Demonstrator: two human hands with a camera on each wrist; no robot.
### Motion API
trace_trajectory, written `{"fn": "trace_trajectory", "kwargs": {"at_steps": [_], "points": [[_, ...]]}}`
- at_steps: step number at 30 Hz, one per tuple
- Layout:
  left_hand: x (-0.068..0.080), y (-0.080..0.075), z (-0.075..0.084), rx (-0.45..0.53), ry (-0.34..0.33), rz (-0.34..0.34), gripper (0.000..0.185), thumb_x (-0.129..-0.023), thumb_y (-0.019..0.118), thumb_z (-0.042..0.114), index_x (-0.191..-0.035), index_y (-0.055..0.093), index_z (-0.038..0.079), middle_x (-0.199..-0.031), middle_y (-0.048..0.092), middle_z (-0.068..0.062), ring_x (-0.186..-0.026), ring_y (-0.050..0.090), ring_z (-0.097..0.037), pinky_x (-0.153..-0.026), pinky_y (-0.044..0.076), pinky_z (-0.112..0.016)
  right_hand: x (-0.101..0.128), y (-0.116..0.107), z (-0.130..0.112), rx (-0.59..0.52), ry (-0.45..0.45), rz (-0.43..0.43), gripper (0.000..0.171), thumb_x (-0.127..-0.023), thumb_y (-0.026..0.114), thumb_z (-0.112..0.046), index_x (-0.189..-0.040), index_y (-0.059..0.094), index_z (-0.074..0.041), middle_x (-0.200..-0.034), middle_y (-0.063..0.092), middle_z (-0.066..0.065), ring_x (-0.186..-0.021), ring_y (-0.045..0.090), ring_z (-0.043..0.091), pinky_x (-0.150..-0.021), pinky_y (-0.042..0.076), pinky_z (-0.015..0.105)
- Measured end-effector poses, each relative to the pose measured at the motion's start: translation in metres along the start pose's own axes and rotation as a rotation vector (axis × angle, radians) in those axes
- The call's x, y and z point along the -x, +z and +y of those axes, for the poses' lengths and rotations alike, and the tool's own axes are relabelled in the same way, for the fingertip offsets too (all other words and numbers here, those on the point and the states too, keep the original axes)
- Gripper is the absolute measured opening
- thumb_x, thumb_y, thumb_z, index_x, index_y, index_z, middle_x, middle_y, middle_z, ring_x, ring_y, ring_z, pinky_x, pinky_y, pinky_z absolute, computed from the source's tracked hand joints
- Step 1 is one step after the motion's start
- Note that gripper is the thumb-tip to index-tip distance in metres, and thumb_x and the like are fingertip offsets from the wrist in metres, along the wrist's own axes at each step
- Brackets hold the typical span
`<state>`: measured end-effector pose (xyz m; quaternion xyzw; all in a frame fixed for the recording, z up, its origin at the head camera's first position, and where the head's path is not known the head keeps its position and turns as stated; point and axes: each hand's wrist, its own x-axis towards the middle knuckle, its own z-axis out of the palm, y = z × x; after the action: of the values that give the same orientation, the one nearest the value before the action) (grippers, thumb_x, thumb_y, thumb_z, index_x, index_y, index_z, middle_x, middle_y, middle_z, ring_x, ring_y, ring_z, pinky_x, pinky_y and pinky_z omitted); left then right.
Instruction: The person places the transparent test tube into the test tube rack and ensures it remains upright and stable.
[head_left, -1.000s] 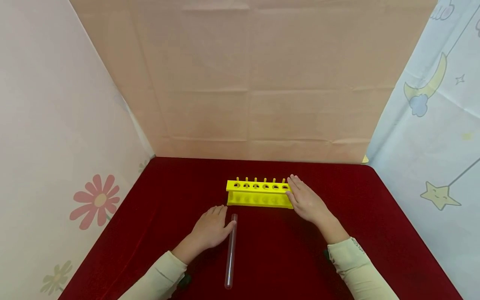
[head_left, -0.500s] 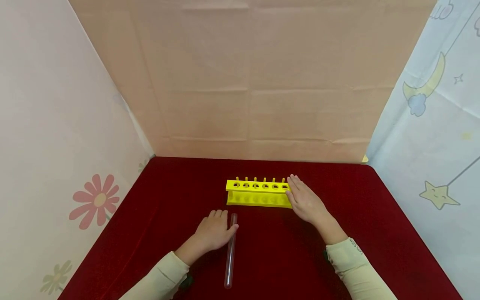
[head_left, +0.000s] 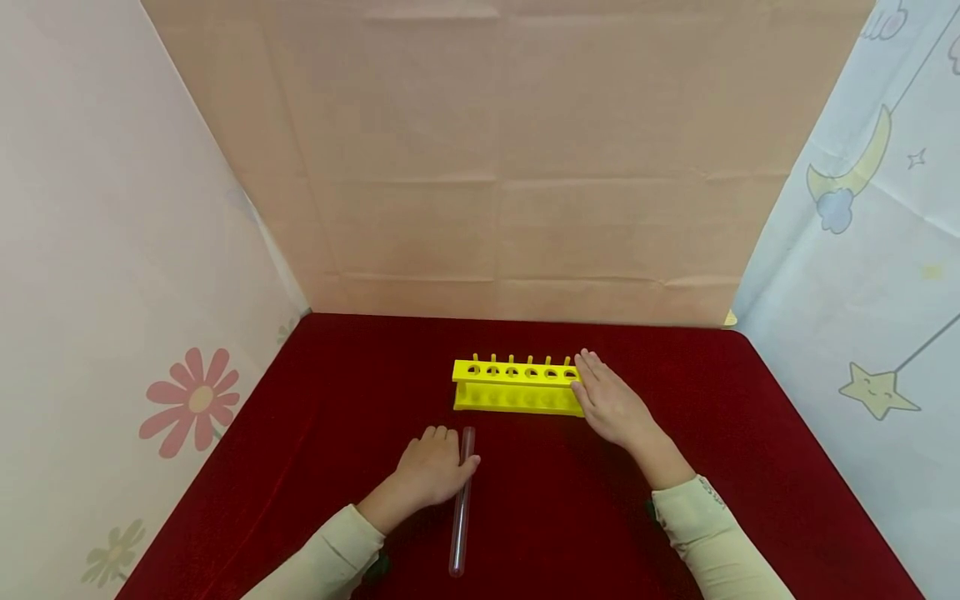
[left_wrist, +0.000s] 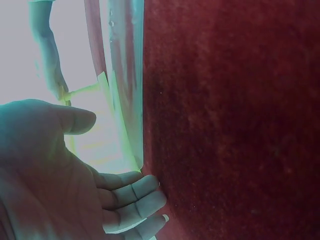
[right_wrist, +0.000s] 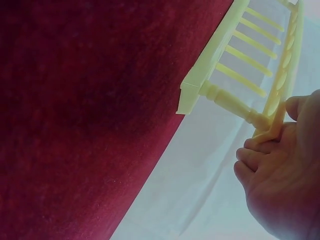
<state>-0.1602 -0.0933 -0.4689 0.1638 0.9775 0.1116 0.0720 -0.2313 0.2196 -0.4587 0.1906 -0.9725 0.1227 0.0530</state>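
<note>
Glass test tube (head_left: 461,504) lies lengthwise on red cloth (head_left: 300,433), lower centre of head view. Left hand (head_left: 431,468) rests beside its upper end, fingers loosely curled, thumb touching the tube, not gripping. Right hand (head_left: 611,402), fingers straight, presses the right end of the yellow rack (head_left: 513,387) at centre.

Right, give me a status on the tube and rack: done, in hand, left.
Done: nothing racked; all visible holes of the yellow plastic test-tube rack stand empty. In hand: the right hand rests against the rack's right end, and the left hand curls its fingers beside the clear glass test tube, which lies flat on the red cloth. Left: lifting the tube and seating it in a hole.
</note>
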Motion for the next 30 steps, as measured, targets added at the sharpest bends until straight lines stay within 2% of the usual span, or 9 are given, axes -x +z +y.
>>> {"fn": "trace_trajectory", "kwargs": {"at_steps": [6, 13, 22, 30], "points": [[0.000, 0.003, 0.001, -0.010, -0.009, -0.008, 0.046, -0.100, 0.057, 0.043, -0.105, 0.061, -0.003, -0.088, 0.055, -0.009, -0.081, 0.049, -0.021, -0.073, 0.049, -0.042, 0.000, 0.001, 0.000, 0.000, -0.010, 0.010, 0.059, -0.109, 0.038, -0.028, -0.154, 0.028, 0.009, -0.162, 0.026, 0.027, -0.151, 0.024, 0.040, -0.121, 0.023, 0.053], [-0.001, 0.007, 0.003, 0.017, -0.037, -0.030, 0.047, -0.097, 0.060, 0.045, -0.101, 0.060, -0.001, -0.084, 0.055, -0.008, -0.080, 0.052, -0.022, -0.075, 0.049, -0.042, 0.000, 0.001, 0.000, 0.004, 0.004, 0.011, 0.060, -0.109, 0.037, -0.029, -0.155, 0.027, 0.008, -0.163, 0.024, 0.025, -0.152, 0.024, 0.038, -0.121, 0.024, 0.052], [-0.005, 0.012, 0.009, -0.006, -0.065, -0.009, 0.041, -0.096, 0.062, 0.043, -0.087, 0.056, 0.003, -0.072, 0.050, -0.005, -0.065, 0.050, -0.019, -0.064, 0.046, -0.036, -0.001, 0.000, -0.002, 0.007, 0.013, 0.000, 0.060, -0.109, 0.038, -0.029, -0.154, 0.027, 0.009, -0.162, 0.025, 0.026, -0.152, 0.023, 0.039, -0.121, 0.023, 0.052], [-0.006, 0.012, 0.016, -0.019, -0.090, -0.023, 0.040, -0.095, 0.065, 0.041, -0.087, 0.056, 0.004, -0.069, 0.051, -0.005, -0.061, 0.052, -0.020, -0.059, 0.047, -0.035, -0.001, 0.000, -0.002, 0.013, 0.014, 0.002, 0.060, -0.109, 0.038, -0.029, -0.154, 0.027, 0.008, -0.162, 0.026, 0.026, -0.152, 0.024, 0.038, -0.121, 0.024, 0.053]]}}
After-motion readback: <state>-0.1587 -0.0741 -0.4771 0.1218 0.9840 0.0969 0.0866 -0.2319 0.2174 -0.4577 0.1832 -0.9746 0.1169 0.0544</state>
